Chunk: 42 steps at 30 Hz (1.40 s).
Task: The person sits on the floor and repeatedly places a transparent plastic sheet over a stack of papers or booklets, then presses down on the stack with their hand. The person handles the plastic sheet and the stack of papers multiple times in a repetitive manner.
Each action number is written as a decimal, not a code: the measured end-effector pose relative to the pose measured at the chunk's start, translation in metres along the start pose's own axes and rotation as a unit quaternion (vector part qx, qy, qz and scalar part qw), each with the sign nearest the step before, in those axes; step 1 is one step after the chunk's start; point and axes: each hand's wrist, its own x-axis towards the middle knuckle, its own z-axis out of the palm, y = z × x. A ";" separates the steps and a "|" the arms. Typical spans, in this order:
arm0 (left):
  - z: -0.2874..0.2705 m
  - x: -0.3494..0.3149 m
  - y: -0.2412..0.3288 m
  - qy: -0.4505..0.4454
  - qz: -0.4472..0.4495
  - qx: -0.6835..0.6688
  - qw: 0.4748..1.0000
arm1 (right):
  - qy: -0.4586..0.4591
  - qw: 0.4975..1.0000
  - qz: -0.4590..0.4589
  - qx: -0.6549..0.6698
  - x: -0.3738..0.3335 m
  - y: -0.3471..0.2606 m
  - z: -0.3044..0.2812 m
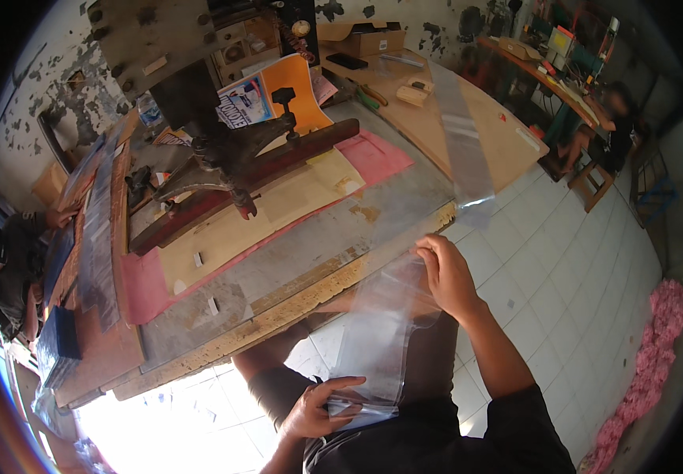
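**Two-handed hold on a clear, flexible plastic strip (pixel 377 340)**

Its far end is tough to trace: so see-through near the worktable's rough, yellowish front edge (pixel 278 310) that the outline melts away. Down at the lower end, the bare left hand (pixel 321 407) grips it, one digit lying across the top, others only dimly visible through the film. Up top, the bare right hand (pixel 445 272) pinches the side with bent fingertips, exact contact hard to make out. Between them it slants beside the dark-clothed thigh (pixel 434 363), glossy, creased, faintly milky.

Left grip (pixel 315 409) low; right grip (pixel 449 275) forward, curled.
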 end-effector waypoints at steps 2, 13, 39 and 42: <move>-0.001 0.000 -0.002 0.000 -0.007 -0.005 1.000 | -0.005 1.000 0.003 0.023 0.012 0.001 0.002; -0.001 0.005 0.002 -0.001 -0.004 -0.019 1.000 | -0.075 0.994 -0.045 -0.062 0.064 -0.005 -0.021; -0.043 -0.010 -0.026 -0.040 -0.149 -0.060 0.986 | -0.350 0.920 0.133 0.117 -0.059 0.039 0.118; -0.043 -0.013 -0.030 -0.015 -0.139 -0.099 0.985 | -0.373 0.908 0.132 0.136 -0.059 0.034 0.125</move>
